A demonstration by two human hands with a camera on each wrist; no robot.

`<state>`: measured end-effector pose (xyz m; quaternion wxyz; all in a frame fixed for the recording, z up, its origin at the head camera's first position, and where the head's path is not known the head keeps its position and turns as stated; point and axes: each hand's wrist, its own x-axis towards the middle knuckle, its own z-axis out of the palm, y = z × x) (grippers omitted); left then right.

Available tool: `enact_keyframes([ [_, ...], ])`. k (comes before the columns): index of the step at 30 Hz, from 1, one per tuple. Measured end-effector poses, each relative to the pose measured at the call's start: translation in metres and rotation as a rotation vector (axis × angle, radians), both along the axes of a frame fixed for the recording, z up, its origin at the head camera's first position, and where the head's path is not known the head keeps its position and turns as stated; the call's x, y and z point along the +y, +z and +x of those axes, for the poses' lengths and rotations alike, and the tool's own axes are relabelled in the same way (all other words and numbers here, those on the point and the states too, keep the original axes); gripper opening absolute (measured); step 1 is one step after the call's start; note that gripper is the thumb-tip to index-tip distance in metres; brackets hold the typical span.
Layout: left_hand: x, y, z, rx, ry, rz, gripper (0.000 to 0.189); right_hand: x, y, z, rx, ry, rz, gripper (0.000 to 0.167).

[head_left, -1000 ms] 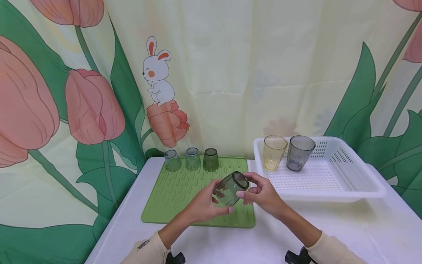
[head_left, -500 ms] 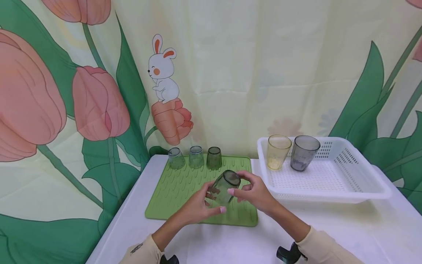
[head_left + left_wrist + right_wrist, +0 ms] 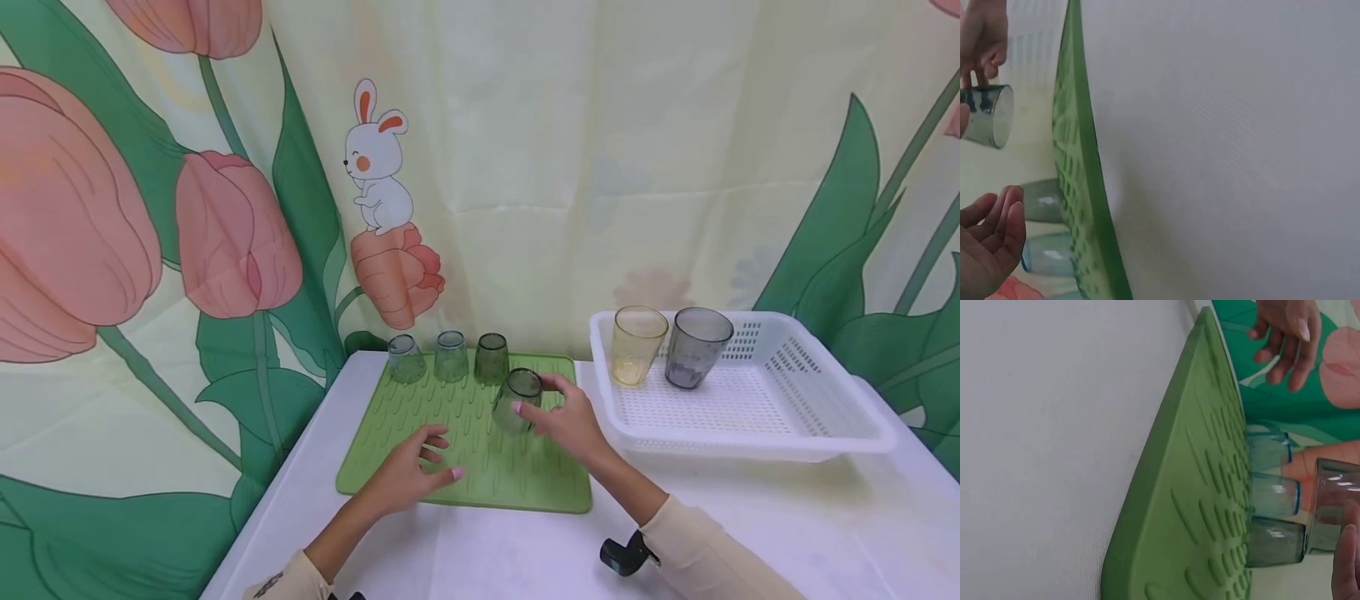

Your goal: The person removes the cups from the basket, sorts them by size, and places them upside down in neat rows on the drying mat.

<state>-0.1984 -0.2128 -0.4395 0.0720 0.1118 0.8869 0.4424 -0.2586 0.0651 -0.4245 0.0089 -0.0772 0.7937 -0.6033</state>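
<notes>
My right hand (image 3: 566, 421) holds a dark grey-green glass (image 3: 510, 412) by its side, thumb in front and fingers behind. In the left wrist view, a gap separates this glass (image 3: 985, 122) from the green ribbed mat (image 3: 465, 467) below. The left hand (image 3: 405, 471) hovers over the mat's front left part, fingers loosely bent and touching nothing. Along the mat's back edge stand a pale blue-green glass (image 3: 407, 362), a blue-tinted glass (image 3: 451, 358) and a dark olive glass (image 3: 491, 360) in a row, narrower ends up.
To the right is a white perforated basket (image 3: 832, 446). Inside it, at the back left, are an amber glass (image 3: 637, 346) and a grey glass (image 3: 696, 350). A white cloth (image 3: 510, 550) covers the table, and a curtain printed with tulips (image 3: 510, 167) hangs close behind.
The left hand has let go of the glass and moved left, away from it. The right hand has carried the glass slightly farther back and turned it more upright.
</notes>
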Motion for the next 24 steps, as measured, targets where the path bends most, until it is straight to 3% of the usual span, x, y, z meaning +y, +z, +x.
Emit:
enact_keyframes([
  [10, -0.048, -0.018, 0.002, -0.004, 0.126, -0.099, 0.056, -0.005, -0.004, -0.023, 0.019, -0.111, 0.107, 0.07],
  [24, -0.089, -0.021, 0.003, -0.023, 0.237, -0.171, 0.049, -0.012, -0.002, -0.05, -0.031, -0.16, 0.231, 0.076],
])
